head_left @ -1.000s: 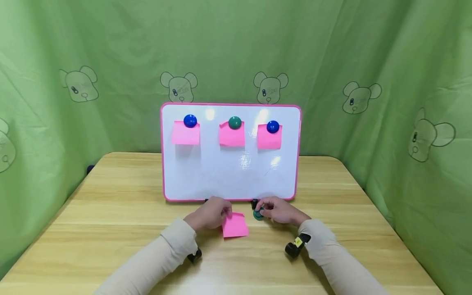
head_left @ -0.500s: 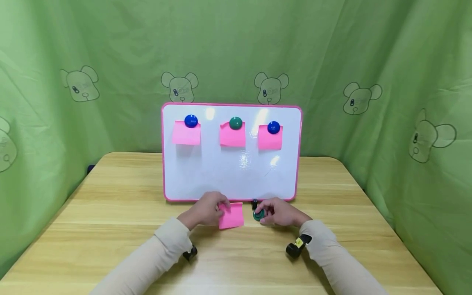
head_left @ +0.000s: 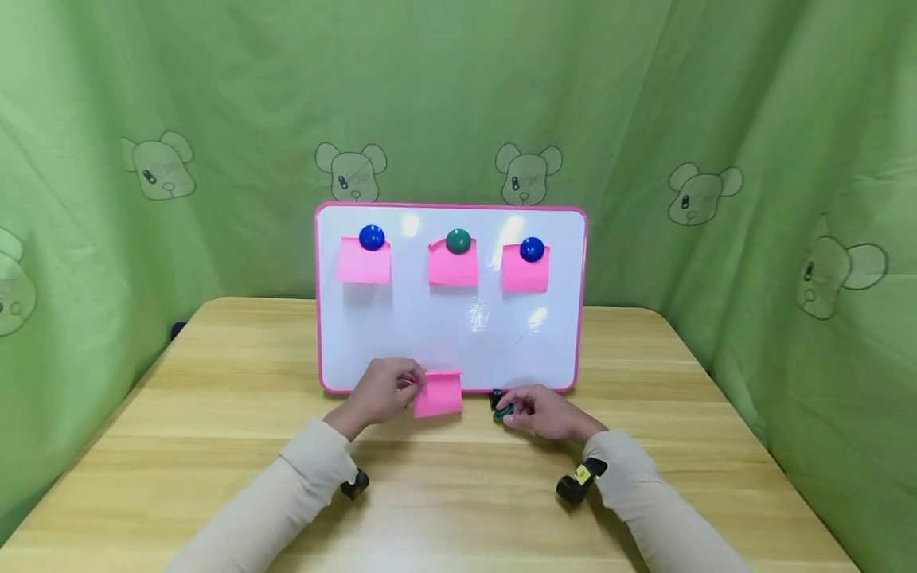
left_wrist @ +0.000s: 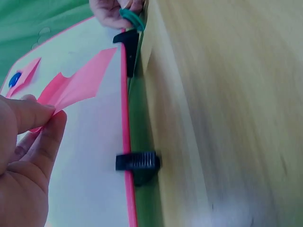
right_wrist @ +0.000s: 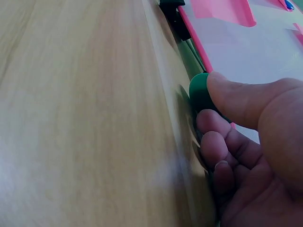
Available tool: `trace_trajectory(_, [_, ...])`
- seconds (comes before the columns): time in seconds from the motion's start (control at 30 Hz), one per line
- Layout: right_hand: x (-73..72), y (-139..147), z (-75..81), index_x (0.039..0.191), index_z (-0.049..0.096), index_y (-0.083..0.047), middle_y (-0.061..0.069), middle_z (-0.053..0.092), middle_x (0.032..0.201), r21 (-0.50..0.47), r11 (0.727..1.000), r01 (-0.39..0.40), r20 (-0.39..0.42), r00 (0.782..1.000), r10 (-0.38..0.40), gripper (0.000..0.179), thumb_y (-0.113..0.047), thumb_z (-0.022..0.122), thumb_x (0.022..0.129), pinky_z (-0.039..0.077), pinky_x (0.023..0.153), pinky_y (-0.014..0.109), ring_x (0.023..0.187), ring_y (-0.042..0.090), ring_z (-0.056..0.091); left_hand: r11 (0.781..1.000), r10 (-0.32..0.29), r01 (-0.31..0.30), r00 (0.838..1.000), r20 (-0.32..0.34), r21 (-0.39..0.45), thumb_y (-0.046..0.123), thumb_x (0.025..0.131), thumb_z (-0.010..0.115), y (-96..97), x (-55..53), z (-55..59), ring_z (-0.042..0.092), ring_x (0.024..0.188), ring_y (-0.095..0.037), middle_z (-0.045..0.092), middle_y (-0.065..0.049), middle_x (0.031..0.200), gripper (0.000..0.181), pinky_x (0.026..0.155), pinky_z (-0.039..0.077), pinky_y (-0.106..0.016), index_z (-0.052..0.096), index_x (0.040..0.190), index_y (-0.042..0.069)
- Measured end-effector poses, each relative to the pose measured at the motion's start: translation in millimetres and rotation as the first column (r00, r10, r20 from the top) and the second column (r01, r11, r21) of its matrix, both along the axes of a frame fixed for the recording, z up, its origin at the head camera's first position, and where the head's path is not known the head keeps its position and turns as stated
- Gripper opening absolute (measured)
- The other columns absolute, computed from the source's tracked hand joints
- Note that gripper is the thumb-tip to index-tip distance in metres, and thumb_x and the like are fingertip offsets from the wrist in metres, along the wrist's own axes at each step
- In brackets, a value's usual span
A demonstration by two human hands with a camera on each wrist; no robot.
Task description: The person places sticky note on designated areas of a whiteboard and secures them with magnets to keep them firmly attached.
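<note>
My left hand [head_left: 384,390] pinches a pink sticky note [head_left: 440,395] by its left side, in front of the whiteboard's lower edge. In the left wrist view the note [left_wrist: 85,79] bends away from thumb and finger. My right hand [head_left: 544,411] pinches a green round magnet [head_left: 503,414] just above the table, beside a black foot of the board; the right wrist view shows the magnet [right_wrist: 200,93] between thumb and fingers. The whiteboard [head_left: 401,334] stands upright with a pink frame. Three pink notes hang on it under a blue magnet [head_left: 372,237], a green magnet [head_left: 458,241] and another blue magnet [head_left: 532,249].
The wooden table [head_left: 458,501] spreads in front of and around the board. Black feet [left_wrist: 137,161] support the board's lower edge. A green curtain [head_left: 444,87] with mouse-like drawings surrounds the table at the back and sides.
My left hand has raised the pink note and carried it up and to the left, towards the board's lower edge. The right hand stays nearly in place, and the green magnet in it has tilted.
</note>
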State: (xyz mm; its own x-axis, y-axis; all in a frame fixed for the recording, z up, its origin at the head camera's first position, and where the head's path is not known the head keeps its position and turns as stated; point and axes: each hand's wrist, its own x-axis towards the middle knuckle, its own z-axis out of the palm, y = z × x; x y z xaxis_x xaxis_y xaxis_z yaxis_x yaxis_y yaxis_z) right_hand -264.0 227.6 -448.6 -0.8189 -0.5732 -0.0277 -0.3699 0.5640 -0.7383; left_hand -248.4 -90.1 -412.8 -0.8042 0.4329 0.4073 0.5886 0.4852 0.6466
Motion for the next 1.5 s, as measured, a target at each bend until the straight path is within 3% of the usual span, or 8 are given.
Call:
trace_trajectory(0.2, [-0.8,1.2,-1.3,0.108,0.069,-0.010,0.001,0.056,0.079,-0.005,1.000,0.014,-0.004,1.000,-0.014,0.019,-0.009,0.068,0.090,0.042,0.061,0.024,0.071,0.015,0.050,0.996,0.091,-0.091,0.994,0.054,-0.001,-0.010,0.082,0.062,-13.6,-4.7,3.4,0.068,0.090,-0.026,0.068,-0.012,0.107,0.026,0.075,0.057,-0.029,0.070,0.104,0.003])
trace_trajectory(0.33, [-0.1,1.4,-1.2,0.109,0.069,-0.009,0.001,0.055,0.079,-0.003,1.000,0.005,-0.009,1.000,-0.006,0.019,-0.009,0.067,0.090,0.042,0.060,0.024,0.070,0.015,0.049,0.991,0.131,-0.133,0.990,0.053,0.021,-0.012,0.080,0.059,-25.6,-8.0,5.1,0.067,0.087,-0.026,0.064,-0.014,0.111,0.036,0.072,0.057,-0.029,0.066,0.112,0.002])
trace_trajectory(0.53, [1.2,-0.5,-0.3,0.109,0.069,-0.011,0.001,0.055,0.079,-0.001,1.000,0.019,0.012,1.000,-0.019,0.019,-0.009,0.067,0.090,0.042,0.059,0.024,0.070,0.015,0.049,0.975,0.211,-0.211,0.978,0.003,0.064,-0.011,0.077,0.057,-49.5,-12.3,6.7,0.064,0.084,-0.026,0.062,-0.016,0.110,0.040,0.074,0.057,-0.033,0.065,0.116,-0.001])
trace_trajectory(0.83, [0.4,0.2,-2.9,0.109,0.069,-0.010,0.000,0.054,0.079,0.010,1.000,0.027,-0.001,1.000,-0.027,0.018,-0.011,0.067,0.091,0.041,0.059,0.024,0.070,0.015,0.048,0.959,0.282,-0.283,0.959,0.033,0.029,0.001,0.083,0.065,-77.2,-17.0,9.4,0.061,0.083,-0.025,0.059,-0.014,0.100,0.037,0.073,0.056,-0.036,0.063,0.120,0.000])
trace_trajectory(1.0, [1.2,-1.3,-2.5,0.108,0.068,-0.010,0.001,0.054,0.079,0.007,0.999,0.037,-0.002,0.999,-0.037,0.017,-0.012,0.067,0.091,0.041,0.059,0.024,0.069,0.015,0.047,0.946,0.325,-0.325,0.944,0.064,-0.007,0.005,0.084,0.070,-84.2,-16.6,13.9,0.058,0.089,-0.028,0.056,-0.016,0.108,0.034,0.076,0.055,-0.038,0.064,0.118,0.001])
trace_trajectory(1.17, [1.5,-2.3,0.2,0.104,0.066,-0.010,0.002,0.053,0.074,0.003,0.999,0.046,0.014,0.999,-0.046,0.011,-0.016,0.064,0.094,0.040,0.054,0.024,0.062,0.014,0.048,0.937,0.349,-0.349,0.935,0.070,-0.013,0.004,0.083,0.071,-85.1,-16.3,17.4,0.058,0.091,-0.029,0.053,-0.016,0.106,0.033,0.077,0.054,-0.039,0.064,0.116,-0.001])
trace_trajectory(1.33, [0.6,-7.1,5.0,0.095,0.070,-0.018,-0.003,0.054,0.069,0.048,0.999,-0.011,-0.054,0.998,0.013,0.007,-0.023,0.065,0.094,0.041,0.056,0.025,0.061,0.012,0.049,0.932,0.361,-0.362,0.931,0.057,-0.005,0.002,0.083,0.070,-84.0,-16.6,17.0,0.058,0.089,-0.029,0.053,-0.017,0.104,0.034,0.077,0.054,-0.039,0.064,0.116,-0.002])
trace_trajectory(1.5, [1.2,-29.4,19.3,0.087,0.068,-0.021,-0.007,0.055,0.070,0.094,0.994,-0.048,-0.116,0.991,0.059,0.011,-0.027,0.064,0.095,0.042,0.060,0.026,0.065,0.010,0.049,0.933,0.360,-0.360,0.932,0.044,-0.008,0.002,0.082,0.071,-84.8,-15.9,15.6,0.056,0.085,-0.028,0.053,-0.017,0.101,0.035,0.073,0.053,-0.037,0.063,0.116,-0.004])
